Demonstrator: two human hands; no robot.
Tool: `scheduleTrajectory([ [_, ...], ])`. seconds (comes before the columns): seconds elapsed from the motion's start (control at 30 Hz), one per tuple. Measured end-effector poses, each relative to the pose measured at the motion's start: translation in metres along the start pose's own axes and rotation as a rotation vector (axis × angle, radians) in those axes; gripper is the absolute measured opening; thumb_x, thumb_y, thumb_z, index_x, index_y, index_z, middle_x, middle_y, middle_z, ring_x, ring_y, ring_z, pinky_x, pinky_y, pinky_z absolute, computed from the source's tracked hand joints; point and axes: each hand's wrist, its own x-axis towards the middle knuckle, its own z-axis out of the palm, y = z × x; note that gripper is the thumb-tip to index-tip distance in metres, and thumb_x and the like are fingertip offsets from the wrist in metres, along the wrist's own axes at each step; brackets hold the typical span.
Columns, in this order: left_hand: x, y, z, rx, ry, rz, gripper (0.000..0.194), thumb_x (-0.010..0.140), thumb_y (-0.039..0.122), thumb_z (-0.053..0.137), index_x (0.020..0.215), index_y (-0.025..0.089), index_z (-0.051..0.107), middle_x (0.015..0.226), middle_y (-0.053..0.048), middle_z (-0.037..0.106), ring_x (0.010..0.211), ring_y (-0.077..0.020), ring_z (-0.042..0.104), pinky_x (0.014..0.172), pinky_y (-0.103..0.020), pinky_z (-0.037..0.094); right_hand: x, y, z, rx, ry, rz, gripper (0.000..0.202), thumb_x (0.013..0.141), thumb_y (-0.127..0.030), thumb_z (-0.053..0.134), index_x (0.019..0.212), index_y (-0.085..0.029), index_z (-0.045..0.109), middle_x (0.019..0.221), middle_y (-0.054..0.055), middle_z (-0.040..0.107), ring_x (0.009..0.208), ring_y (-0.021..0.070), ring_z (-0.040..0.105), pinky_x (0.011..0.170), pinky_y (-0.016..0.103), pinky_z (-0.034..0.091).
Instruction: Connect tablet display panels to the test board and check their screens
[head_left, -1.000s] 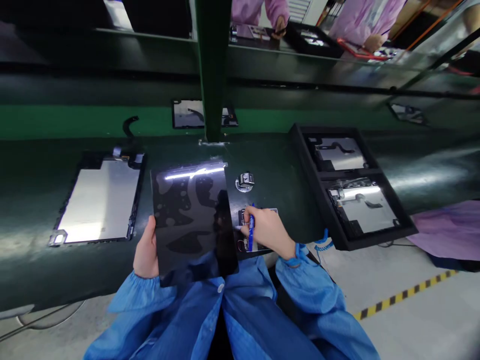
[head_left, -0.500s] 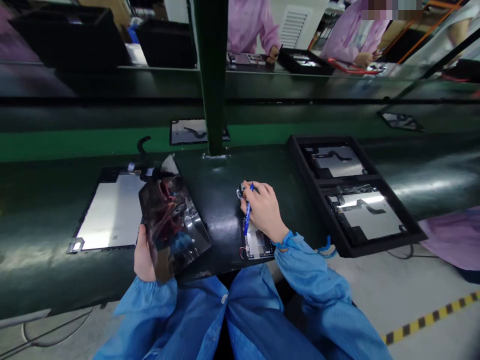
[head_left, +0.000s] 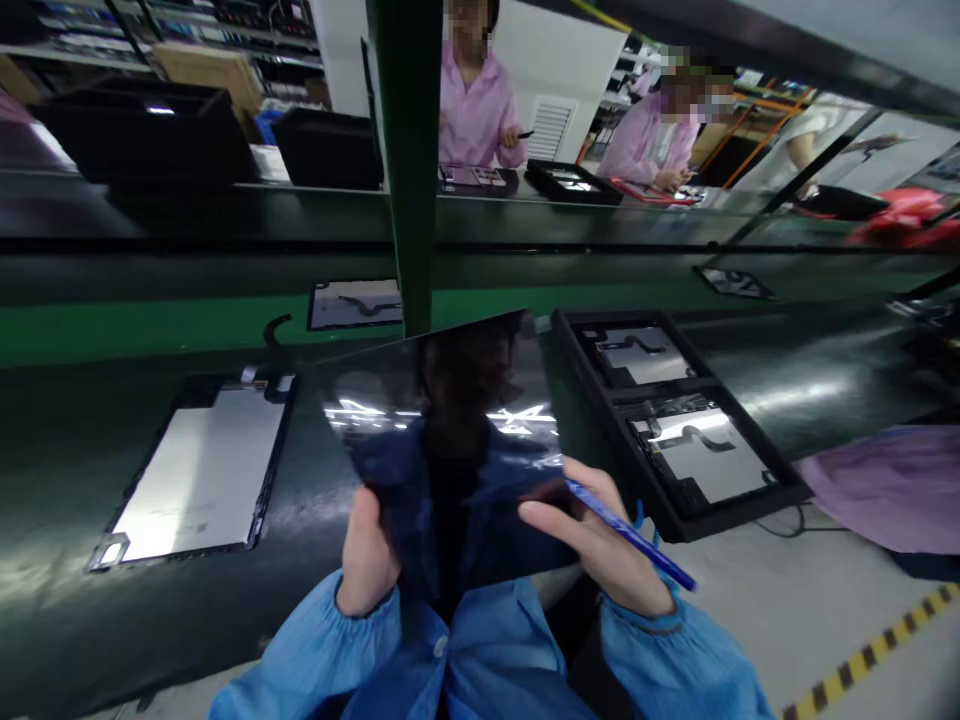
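A glossy black tablet screen (head_left: pixel 457 470) is held up in front of me, tilted, with ceiling lights and a person mirrored in it. My left hand (head_left: pixel 369 555) grips its lower left edge, thumb on the front and the other fingers hidden behind. On the right edge, my right hand (head_left: pixel 611 535) holds the screen with its thumb across the front. A blue pen (head_left: pixel 634 535) is tucked in that same hand, pointing down to the right. To the left, a display panel (head_left: pixel 202 470) with a pale back lies flat on the dark bench.
A black foam tray (head_left: pixel 611 400) at right holds two panels with dark flex cables. Behind the screen rises a green post (head_left: pixel 412 180). Another panel (head_left: pixel 352 303) and a loose black flex strip (head_left: pixel 276 328) lie farther back. People in pink work across the bench.
The screen has swung from the left to the middle and now faces me. My right hand left the small parts on the bench and took the screen's right edge, still keeping the pen.
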Motion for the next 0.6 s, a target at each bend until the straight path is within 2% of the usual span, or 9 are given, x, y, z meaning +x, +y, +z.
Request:
scheduleTrajectory([
  [0.07, 0.002, 0.009, 0.015, 0.012, -0.126, 0.11, 0.06, 0.084, 0.05, 0.07, 0.141, 0.038, 0.055, 0.138, -0.005, 0.064, 0.137, -0.0297, 0.051, 0.109, -0.045, 0.048, 0.003, -0.002, -0.035, -0.185, 0.134, -0.029, 0.011, 0.081, -0.038, 0.077, 0.084, -0.028, 0.073, 0.074, -0.001, 0.074, 0.065, 0.0197, 0.072, 0.056, 0.029, 0.058],
  [0.13, 0.005, 0.02, 0.015, 0.056, -0.203, 0.171, 0.054, 0.09, 0.036, 0.066, 0.143, 0.038, 0.051, 0.145, -0.007, 0.058, 0.14, -0.0301, 0.048, 0.107, -0.048, 0.05, 0.024, -0.001, -0.074, -0.447, 0.338, -0.18, 0.008, 0.08, -0.031, 0.079, 0.087, -0.028, 0.075, 0.082, 0.001, 0.077, 0.071, 0.0199, 0.073, 0.062, 0.03, 0.059],
  [0.17, 0.008, 0.025, 0.011, 0.084, -0.193, 0.182, 0.049, 0.092, 0.035, 0.064, 0.14, 0.036, 0.054, 0.144, -0.008, 0.058, 0.14, -0.0307, 0.047, 0.106, -0.048, 0.051, 0.042, 0.002, -0.093, -0.576, 0.426, -0.279, 0.012, 0.079, -0.028, 0.079, 0.091, -0.028, 0.076, 0.087, 0.002, 0.078, 0.077, 0.0205, 0.074, 0.069, 0.031, 0.059],
  [0.23, 0.013, 0.031, -0.004, 0.157, -0.139, 0.162, 0.04, 0.092, 0.036, 0.064, 0.132, 0.031, 0.062, 0.142, -0.009, 0.059, 0.14, -0.0325, 0.046, 0.106, -0.047, 0.051, 0.094, 0.017, -0.125, -0.738, 0.367, -0.443, 0.026, 0.086, -0.022, 0.068, 0.11, -0.027, 0.074, 0.1, 0.003, 0.078, 0.093, 0.0221, 0.075, 0.085, 0.035, 0.059],
  [0.3, 0.018, 0.033, -0.019, 0.228, -0.084, 0.111, 0.036, 0.09, 0.039, 0.066, 0.125, 0.029, 0.067, 0.142, -0.008, 0.06, 0.14, -0.0341, 0.047, 0.109, -0.047, 0.05, 0.16, 0.042, -0.147, -0.852, 0.181, -0.468, 0.035, 0.091, -0.014, 0.052, 0.119, -0.023, 0.071, 0.115, 0.005, 0.075, 0.112, 0.0235, 0.07, 0.1, 0.041, 0.053],
  [0.4, 0.024, 0.032, -0.031, 0.295, -0.002, 0.042, 0.036, 0.088, 0.045, 0.067, 0.121, 0.031, 0.07, 0.142, -0.005, 0.06, 0.136, -0.0354, 0.051, 0.116, -0.05, 0.042, 0.257, 0.086, -0.156, -1.043, 0.032, -0.328, 0.037, 0.091, -0.01, 0.048, 0.119, -0.021, 0.07, 0.124, 0.008, 0.072, 0.116, 0.0206, 0.066, 0.105, 0.039, 0.047],
  [0.47, 0.026, 0.031, -0.032, 0.326, 0.033, 0.01, 0.036, 0.087, 0.048, 0.067, 0.118, 0.031, 0.072, 0.142, -0.005, 0.06, 0.132, -0.0361, 0.055, 0.119, -0.053, 0.036, 0.305, 0.113, -0.153, -1.075, -0.027, -0.286, 0.031, 0.09, -0.009, 0.054, 0.113, -0.02, 0.072, 0.12, 0.008, 0.074, 0.115, 0.0188, 0.065, 0.11, 0.037, 0.042],
  [0.53, 0.028, 0.029, -0.029, 0.358, 0.051, -0.007, 0.036, 0.085, 0.052, 0.068, 0.114, 0.031, 0.074, 0.14, -0.005, 0.061, 0.13, -0.0372, 0.056, 0.119, -0.053, 0.037, 0.335, 0.133, -0.148, -1.095, -0.05, -0.24, 0.023, 0.091, -0.01, 0.057, 0.106, -0.019, 0.072, 0.111, 0.007, 0.075, 0.111, 0.0174, 0.065, 0.111, 0.038, 0.04],
  [0.6, 0.03, 0.027, -0.027, 0.402, 0.051, -0.007, 0.036, 0.084, 0.054, 0.069, 0.11, 0.03, 0.076, 0.138, -0.005, 0.063, 0.13, -0.0379, 0.056, 0.116, -0.052, 0.04, 0.349, 0.147, -0.145, -1.111, -0.041, -0.177, 0.018, 0.095, -0.019, 0.059, 0.109, -0.017, 0.07, 0.112, 0.008, 0.072, 0.109, 0.0185, 0.065, 0.107, 0.042, 0.045],
])
